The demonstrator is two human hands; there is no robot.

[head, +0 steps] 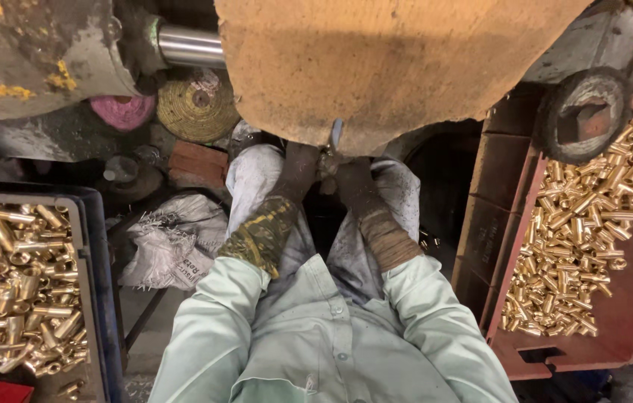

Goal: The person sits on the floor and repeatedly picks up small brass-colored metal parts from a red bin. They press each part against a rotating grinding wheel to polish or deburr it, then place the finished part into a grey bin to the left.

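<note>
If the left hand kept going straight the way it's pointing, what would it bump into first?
Most likely the big tan buffing wheel. The left hand points up at its lower edge, almost touching, though depth is hard to judge.

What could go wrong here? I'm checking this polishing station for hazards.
Both gloved hands, left hand and right hand, press a small part right at the edge of the large tan buffing wheel, so the gloves or loose sleeves might catch if it spins. The part could also slip and fall between the knees. The red tray of brass pieces sits tilted and may spill.
</note>
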